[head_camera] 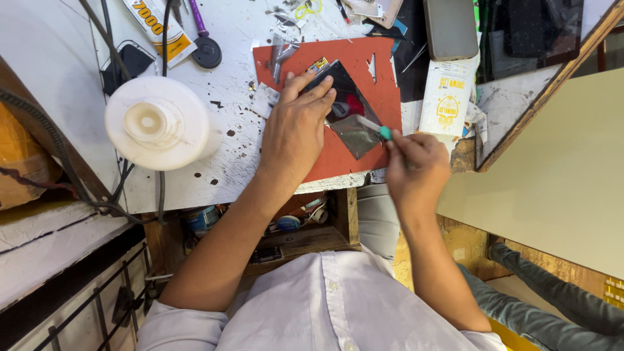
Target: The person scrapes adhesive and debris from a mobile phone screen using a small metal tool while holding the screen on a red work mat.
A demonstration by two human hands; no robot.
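Here, my left hand (296,127) lay flat, pressing the dark phone screen (343,104) onto the red mat (364,65) at twelve o'clock on the tabletop (227,149); my right hand (416,162) pinched a teal-tipped tool (374,127) against its edge; thin, glassy, likely fragile, best held by its edges.

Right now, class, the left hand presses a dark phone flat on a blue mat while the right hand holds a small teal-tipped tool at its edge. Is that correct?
Not quite: the mat is red, not blue, as the head view shows. The rest stands: the left hand presses the dark phone flat on it, while the right hand holds the small teal-tipped tool at its edge.
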